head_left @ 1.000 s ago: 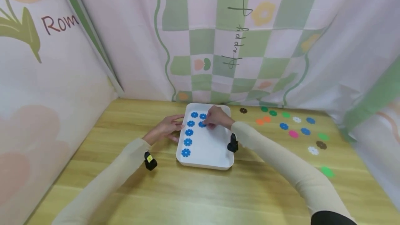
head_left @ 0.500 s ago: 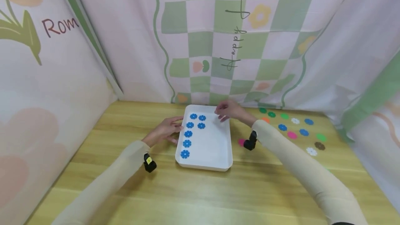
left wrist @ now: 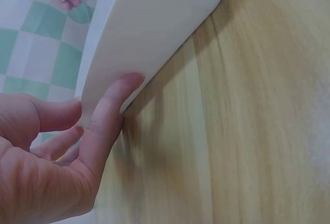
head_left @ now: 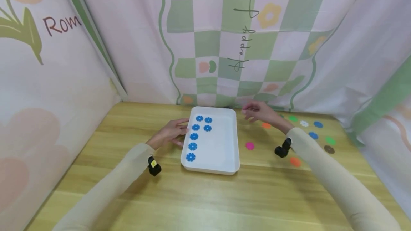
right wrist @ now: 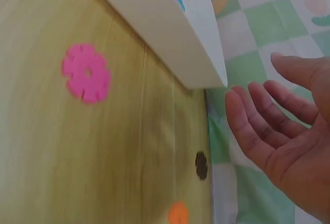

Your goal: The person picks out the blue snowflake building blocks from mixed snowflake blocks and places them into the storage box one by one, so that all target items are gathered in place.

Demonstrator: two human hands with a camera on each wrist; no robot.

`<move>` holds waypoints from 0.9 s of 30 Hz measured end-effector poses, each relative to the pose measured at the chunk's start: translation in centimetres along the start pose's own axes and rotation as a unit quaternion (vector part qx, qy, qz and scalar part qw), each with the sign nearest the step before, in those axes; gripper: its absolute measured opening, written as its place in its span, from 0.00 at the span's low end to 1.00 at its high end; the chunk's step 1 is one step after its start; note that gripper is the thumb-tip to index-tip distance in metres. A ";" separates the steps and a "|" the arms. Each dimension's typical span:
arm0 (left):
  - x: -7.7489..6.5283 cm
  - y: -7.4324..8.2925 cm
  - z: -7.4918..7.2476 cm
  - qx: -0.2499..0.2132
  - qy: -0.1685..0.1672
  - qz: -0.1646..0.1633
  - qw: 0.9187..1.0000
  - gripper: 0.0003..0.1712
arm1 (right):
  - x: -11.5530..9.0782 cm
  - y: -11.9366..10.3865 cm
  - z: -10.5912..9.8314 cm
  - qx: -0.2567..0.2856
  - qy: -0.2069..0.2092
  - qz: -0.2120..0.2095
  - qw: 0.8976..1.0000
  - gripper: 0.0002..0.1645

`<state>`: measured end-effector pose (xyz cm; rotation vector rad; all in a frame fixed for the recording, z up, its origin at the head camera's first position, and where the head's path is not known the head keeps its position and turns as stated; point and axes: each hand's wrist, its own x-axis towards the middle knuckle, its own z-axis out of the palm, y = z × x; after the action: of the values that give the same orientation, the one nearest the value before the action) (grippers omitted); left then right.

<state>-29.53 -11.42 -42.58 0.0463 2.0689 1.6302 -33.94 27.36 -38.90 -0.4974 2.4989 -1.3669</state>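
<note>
My L grip (head_left: 169, 131) is L of ctr in the head view, fingers spread, touching the L side of the white tray (head_left: 219, 152); the L wrist view has one fingertip against its outer wall. Tray sits approx. mid-frame on the wood surface (head_left: 192, 202). In it, 7 blue discs (head_left: 194, 136): 5 down the L side, 2 more beside the top pair.

My R grip (head_left: 259, 112) hangs in the air R of ctr, near the tray's upper R corner, fingers loosely bent, thumb well apart from them. Orange disc (head_left: 266, 126) shows just below it, pink disc (head_left: 249, 146) lower, btwn tray & my R sleeve (head_left: 337, 181). R wrist view adds a brown disc (right wrist: 201, 165), lower R of ctr. Farther R in the head view: 2 loose blues (head_left: 313, 135), white disc (head_left: 304, 123), green discs (head_left: 330, 140). Checked curtain (head_left: 239, 42) w/ "Happy" on it, top ctr.
</note>
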 end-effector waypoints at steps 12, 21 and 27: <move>-0.1 0.2 0.2 0.009 0.009 -0.009 1.000 0.34 | -3.9 4.2 -3.7 -0.012 0.040 0.026 0.999 0.29; -0.1 0.1 0.2 0.006 0.010 -0.010 1.000 0.34 | -6.4 7.8 -6.1 -0.070 0.059 0.020 0.996 0.28; 0.0 -0.1 -0.1 -0.004 0.003 -0.009 1.000 0.34 | -7.4 9.8 -7.1 -0.099 0.089 0.040 0.990 0.26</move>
<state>-29.50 -11.50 -42.62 0.0189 2.0607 1.6304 -31.62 40.69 -43.07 -0.3196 2.7840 -1.1878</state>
